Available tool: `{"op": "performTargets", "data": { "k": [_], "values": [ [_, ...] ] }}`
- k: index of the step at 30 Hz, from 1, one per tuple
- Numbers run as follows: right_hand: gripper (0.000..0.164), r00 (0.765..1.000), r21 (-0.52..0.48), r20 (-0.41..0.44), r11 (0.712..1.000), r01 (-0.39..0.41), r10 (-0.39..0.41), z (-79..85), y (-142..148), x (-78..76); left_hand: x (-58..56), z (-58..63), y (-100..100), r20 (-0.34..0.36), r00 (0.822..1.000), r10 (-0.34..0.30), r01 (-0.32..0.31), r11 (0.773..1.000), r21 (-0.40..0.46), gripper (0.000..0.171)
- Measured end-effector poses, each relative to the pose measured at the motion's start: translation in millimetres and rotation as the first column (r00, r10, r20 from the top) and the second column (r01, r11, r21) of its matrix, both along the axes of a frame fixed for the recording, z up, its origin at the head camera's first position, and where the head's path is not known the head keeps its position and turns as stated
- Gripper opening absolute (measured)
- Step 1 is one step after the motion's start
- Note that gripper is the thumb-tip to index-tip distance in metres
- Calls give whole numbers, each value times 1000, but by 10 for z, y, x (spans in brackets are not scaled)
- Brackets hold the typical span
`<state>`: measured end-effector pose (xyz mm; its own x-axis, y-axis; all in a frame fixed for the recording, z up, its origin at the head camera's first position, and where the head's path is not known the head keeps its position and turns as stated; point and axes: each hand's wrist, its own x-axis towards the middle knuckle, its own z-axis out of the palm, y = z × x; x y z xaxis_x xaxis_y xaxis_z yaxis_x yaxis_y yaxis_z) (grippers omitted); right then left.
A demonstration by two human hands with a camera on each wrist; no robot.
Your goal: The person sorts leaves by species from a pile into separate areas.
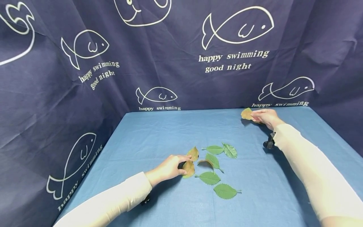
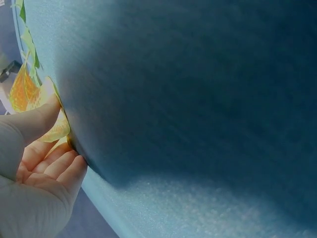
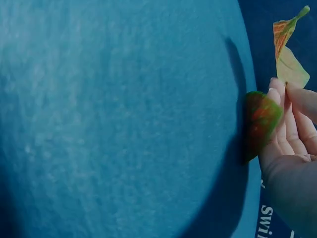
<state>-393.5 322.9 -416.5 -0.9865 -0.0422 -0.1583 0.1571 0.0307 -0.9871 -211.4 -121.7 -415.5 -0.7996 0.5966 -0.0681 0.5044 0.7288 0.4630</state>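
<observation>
At the middle of the one blue tabletop [image 1: 136, 135] there are five green leaves [image 1: 209, 178] and three yellow-brown leaves [image 1: 189, 170]. At the tabletop's far right part there are two more, probably, since one is largely covered in the head view. Over the tabletop are one left hand [image 1: 168, 169] and one right hand [image 1: 266, 117], two pale sleeves [image 1: 113, 195] and two dark devices [image 1: 268, 144]. Beyond the tabletop's edges, the navy curtain [image 1: 181, 63] bears five whole fish outlines [image 1: 238, 29] and two cut-off ones.

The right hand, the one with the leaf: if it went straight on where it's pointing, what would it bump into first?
Beyond the yellowish leaf it pinches, the right hand would probably meet the dark curtain first, though depth is unclear.
</observation>
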Motion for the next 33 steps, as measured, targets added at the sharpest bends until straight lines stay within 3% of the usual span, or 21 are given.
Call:
{"op": "performTargets", "data": {
  "k": [15, 19, 27, 31, 33],
  "values": [
    [10, 1000, 69, -8, 997, 22, -22, -80, 38, -38, -8, -13, 11, -11, 1000, 4, -4, 1000, -10, 49],
    [14, 999, 91, 8, 995, 37, -38, -101, 36, -47, 2, -26, 10, -7, 1000, 1, -1, 1000, -10, 50],
    [48, 1000, 137, -1, 990, 29, -29, -72, -22, -49, -4, -36, -3, 2, 1000, 9, -9, 1000, 13, 49],
    [49, 999, 146, -6, 989, 35, -34, -21, -53, -19, -5, -35, -8, -1, 1000, 2, -2, 1000, 16, 49],
    [37, 999, 127, -25, 991, 40, -37, -6, -51, -11, -11, -40, -13, 0, 1000, 2, -2, 1000, 15, 49]
  ]
}}
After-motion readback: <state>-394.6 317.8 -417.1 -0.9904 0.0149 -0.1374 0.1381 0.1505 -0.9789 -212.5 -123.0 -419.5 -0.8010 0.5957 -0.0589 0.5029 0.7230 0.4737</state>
